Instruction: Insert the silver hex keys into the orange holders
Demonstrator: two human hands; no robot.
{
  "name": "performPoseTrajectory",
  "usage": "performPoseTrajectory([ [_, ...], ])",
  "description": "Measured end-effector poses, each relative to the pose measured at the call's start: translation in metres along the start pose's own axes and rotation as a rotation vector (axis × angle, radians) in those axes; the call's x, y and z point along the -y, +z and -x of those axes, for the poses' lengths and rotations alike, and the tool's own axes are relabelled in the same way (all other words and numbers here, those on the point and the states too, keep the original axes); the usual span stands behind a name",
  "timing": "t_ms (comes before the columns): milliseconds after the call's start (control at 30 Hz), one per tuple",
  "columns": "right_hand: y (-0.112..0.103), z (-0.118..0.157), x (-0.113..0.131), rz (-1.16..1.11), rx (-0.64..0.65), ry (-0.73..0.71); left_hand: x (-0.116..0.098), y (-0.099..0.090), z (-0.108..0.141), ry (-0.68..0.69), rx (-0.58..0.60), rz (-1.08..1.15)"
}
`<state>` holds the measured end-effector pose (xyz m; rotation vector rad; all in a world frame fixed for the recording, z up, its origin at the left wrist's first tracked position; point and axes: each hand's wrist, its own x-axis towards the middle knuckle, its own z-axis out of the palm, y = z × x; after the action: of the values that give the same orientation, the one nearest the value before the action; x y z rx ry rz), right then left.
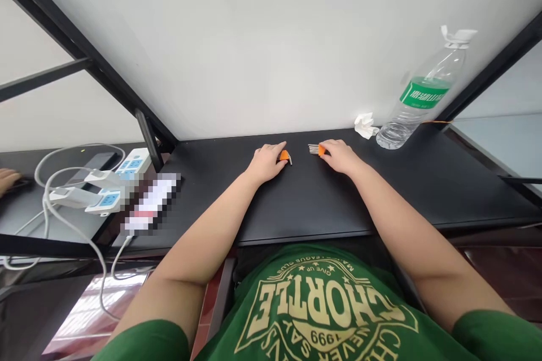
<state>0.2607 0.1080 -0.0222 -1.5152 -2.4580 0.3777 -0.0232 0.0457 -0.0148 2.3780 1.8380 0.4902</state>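
My left hand [266, 162] rests at the middle of the black tabletop, its fingers closed around an orange clip of hex keys [285, 155]. Bent metal ends stick out of that clip to the right. A short gap away, my right hand [337, 155] pinches a second orange clip of hex keys [321, 150]. Several thin, parallel metal rods [313, 149] point from it toward the left hand. Fingers cover part of both clips, and the two sets are apart.
A large plastic bottle [417, 96] with a green label stands at the back right, beside crumpled tissue [365, 125]. To the left lie a blurred-out phone [152, 203] on a cable and a white power strip [127, 177]. Another person's hand [8, 179] shows at the far left.
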Motion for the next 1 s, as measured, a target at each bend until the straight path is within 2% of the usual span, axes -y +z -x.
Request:
performPoseTrajectory([
  [133, 0.004, 0.011, 0.03, -0.111, 0.027, -0.085, 0.0, -0.002, 0.006, -0.017, -0.06, -0.011],
  [233, 0.003, 0.021, 0.048, -0.203, 0.079, -0.189, -0.005, -0.004, 0.012, 0.027, -0.13, -0.007],
  [300, 0.002, 0.025, 0.054, -0.244, 0.119, -0.246, -0.009, -0.006, 0.016, 0.084, -0.114, 0.041],
  [433, 0.003, 0.025, 0.053, -0.304, 0.162, -0.25, -0.019, -0.007, 0.022, 0.268, -0.014, 0.165],
  [500, 0.006, 0.022, 0.048, -0.349, 0.157, -0.244, -0.024, -0.006, 0.024, 0.322, 0.002, 0.135],
  [633, 0.016, 0.014, 0.038, -0.68, 0.216, -0.248, -0.032, -0.005, 0.024, 0.303, -0.022, -0.034],
  [733, 0.02, 0.012, 0.036, -0.989, 0.28, -0.196, -0.033, -0.004, 0.024, 0.328, -0.036, -0.041],
  [867, 0.016, 0.015, 0.041, -1.222, 0.273, -0.119, -0.034, -0.003, 0.027, 0.337, -0.059, 0.071],
  [1000, 0.01, 0.02, 0.046, -1.256, 0.26, -0.114, -0.037, -0.002, 0.028, 0.218, -0.07, 0.327],
])
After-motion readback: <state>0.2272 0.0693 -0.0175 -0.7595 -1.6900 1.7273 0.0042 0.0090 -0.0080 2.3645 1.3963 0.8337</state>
